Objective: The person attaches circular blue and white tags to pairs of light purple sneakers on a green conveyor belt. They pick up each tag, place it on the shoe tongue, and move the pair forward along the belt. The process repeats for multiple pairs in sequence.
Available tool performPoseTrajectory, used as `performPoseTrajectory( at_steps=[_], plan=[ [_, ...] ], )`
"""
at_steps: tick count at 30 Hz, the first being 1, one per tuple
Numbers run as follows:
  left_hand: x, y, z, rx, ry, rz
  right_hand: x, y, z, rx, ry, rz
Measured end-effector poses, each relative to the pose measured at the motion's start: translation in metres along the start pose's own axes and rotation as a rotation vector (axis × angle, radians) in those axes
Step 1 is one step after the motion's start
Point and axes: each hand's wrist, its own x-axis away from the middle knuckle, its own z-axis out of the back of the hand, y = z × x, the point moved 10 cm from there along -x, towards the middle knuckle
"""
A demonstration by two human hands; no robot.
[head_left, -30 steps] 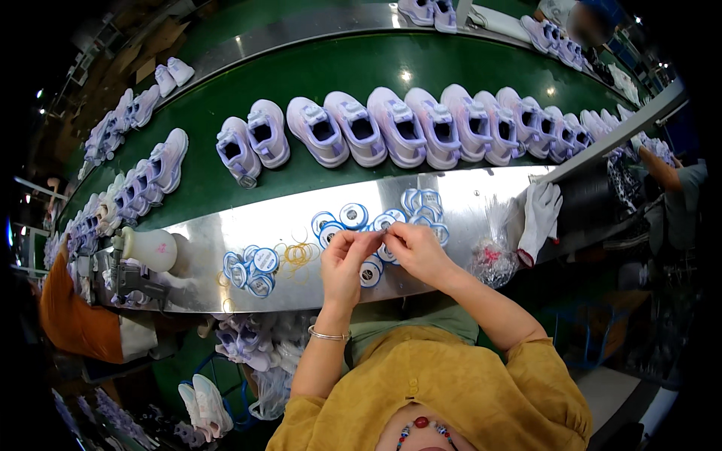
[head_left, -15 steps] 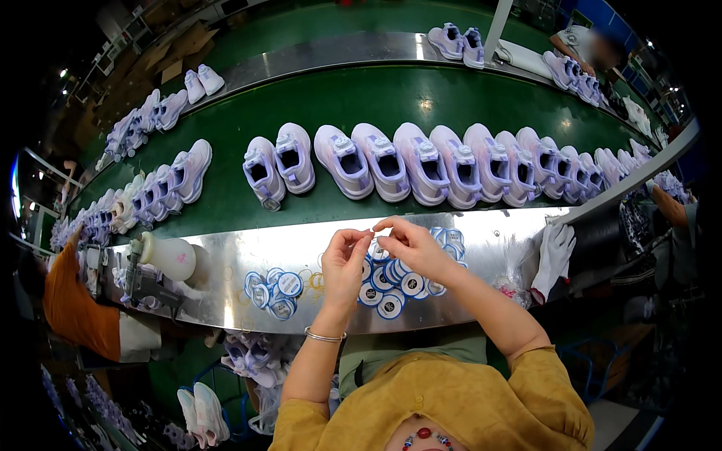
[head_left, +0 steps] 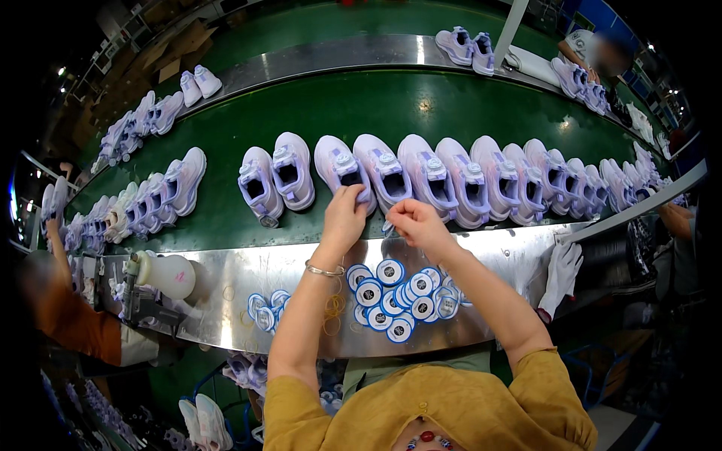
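A row of pale lilac sneakers stands on the green belt. My left hand (head_left: 345,219) is closed on the heel of one sneaker (head_left: 336,156), fingers at its collar. Just to the right, my right hand (head_left: 423,229) pinches a small round tag (head_left: 387,228), seen nearly edge-on by the heel of the neighbouring sneaker (head_left: 376,156). Below my hands, a pile of round white tags (head_left: 390,272) with blue rims lies on the metal ledge (head_left: 226,274). A smaller heap of tags (head_left: 265,318) is partly hidden by my left forearm.
Yellow rubber bands (head_left: 333,314) lie between the tag piles. A whitish container (head_left: 171,276) on a dark bracket stands at the ledge's left. White gloves (head_left: 560,278) hang at the right by a metal rail (head_left: 639,204). A co-worker in an orange sleeve (head_left: 83,312) handles shoes at far left.
Both hands have moved forward from over the tag pile to the sneakers. My left hand has taken hold of a sneaker's heel. The tag in my right hand now shows.
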Motion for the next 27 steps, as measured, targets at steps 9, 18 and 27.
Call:
performPoseTrajectory(
  at_steps=[9, 18, 27],
  plan=[
    [0.059, -0.070, 0.068, 0.394, 0.303, 0.529, 0.007, -0.035, -0.064, 1.185, 0.135, 0.789],
    [0.079, -0.085, 0.036, 0.924, 0.081, 0.875, -0.008, -0.034, -0.094, 1.320, 0.056, 0.800],
    [0.076, -0.080, 0.042, 0.780, 0.070, 0.838, -0.028, -0.023, -0.116, 1.190, -0.035, 0.702]
  ],
)
